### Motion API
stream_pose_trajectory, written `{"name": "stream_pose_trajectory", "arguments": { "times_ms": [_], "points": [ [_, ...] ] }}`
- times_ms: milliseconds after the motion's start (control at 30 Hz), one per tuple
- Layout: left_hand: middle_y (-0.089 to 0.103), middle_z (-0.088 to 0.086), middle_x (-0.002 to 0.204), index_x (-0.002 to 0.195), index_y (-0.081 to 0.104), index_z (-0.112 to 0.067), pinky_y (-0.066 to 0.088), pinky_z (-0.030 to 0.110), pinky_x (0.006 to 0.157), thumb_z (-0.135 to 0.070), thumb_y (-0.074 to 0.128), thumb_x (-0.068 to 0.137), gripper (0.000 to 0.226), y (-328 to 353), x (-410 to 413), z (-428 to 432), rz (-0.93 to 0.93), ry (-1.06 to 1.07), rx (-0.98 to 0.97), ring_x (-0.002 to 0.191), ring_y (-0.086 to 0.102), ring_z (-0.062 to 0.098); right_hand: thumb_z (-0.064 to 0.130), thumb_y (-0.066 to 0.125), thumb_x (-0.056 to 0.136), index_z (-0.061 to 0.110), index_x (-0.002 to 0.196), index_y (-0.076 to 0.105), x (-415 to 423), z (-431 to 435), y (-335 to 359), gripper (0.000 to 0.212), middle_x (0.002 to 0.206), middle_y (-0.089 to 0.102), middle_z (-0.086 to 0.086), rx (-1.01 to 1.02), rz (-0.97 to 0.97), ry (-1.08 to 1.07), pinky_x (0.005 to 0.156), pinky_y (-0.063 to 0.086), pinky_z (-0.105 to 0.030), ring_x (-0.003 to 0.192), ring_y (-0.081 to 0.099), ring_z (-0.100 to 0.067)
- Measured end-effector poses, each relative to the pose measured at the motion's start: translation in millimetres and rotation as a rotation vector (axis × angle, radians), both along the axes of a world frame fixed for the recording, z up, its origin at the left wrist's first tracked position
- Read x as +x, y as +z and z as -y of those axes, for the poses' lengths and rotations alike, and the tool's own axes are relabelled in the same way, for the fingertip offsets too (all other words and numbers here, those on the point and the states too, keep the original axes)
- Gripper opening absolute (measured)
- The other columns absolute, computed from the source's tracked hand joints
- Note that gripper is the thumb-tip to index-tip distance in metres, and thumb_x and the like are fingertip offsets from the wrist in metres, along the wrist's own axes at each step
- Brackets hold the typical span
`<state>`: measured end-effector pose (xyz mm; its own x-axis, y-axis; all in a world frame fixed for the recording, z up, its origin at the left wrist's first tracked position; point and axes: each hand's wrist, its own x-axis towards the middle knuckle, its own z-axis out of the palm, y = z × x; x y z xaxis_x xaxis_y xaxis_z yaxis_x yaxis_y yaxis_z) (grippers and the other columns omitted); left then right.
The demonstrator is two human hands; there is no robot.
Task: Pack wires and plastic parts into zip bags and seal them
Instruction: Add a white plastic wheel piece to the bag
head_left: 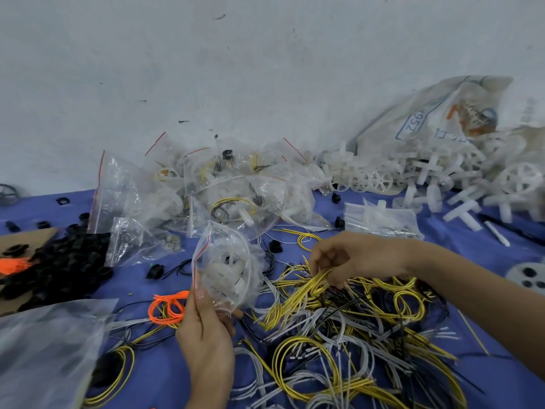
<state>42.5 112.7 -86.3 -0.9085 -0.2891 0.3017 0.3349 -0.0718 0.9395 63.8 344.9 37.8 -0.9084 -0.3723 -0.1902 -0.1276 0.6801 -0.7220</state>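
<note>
Centre frame: left hand (206,329) pinches zip bag (227,270) by its edge, mouth gaping, white parts inside. Right hand (345,258), fingers curled, pinches yellow wires (312,283) atop tangled pile (354,335), lower right. Risk: strands snag, dragging extras; one-handed bag mouth flops shut.

On the table (159,379), a wire pile (339,335) spreads across the near right. The right hand (342,261) is over its far edge, pinching a wire bundle (312,286). Left of it, the left hand (206,335) holds a zip bag (227,270) with plastic parts inside. Behind the bag, a heap of filled bags (230,184) lies against the wall (236,69). Right of the heap, loose plastic parts (427,172) lie before a sack (436,113). At the left, a parts pile (67,261) sits partly on cardboard (29,234).
</note>
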Motion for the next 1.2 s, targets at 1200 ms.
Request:
{"name": "stream_pose_trajectory", "arguments": {
  "times_ms": [1200],
  "points": [
    [0.058, 0.001, 0.049, 0.108, 0.053, -0.055, 0.041, 0.016, 0.039, -0.047, 0.034, 0.093, 0.025, -0.3, -0.4, 1.4, -0.006, 0.015, -0.039, 0.039, 0.046, 0.006, -0.006, 0.046, 0.086, 0.017, 0.106, 0.066, 0.4, -41.1, 43.5, 0.037, 0.067, 0.068, -0.003, -0.914, -0.579, -1.009, 0.043, 0.044, -0.019, 0.038, 0.048, -0.012]
  ]
}}
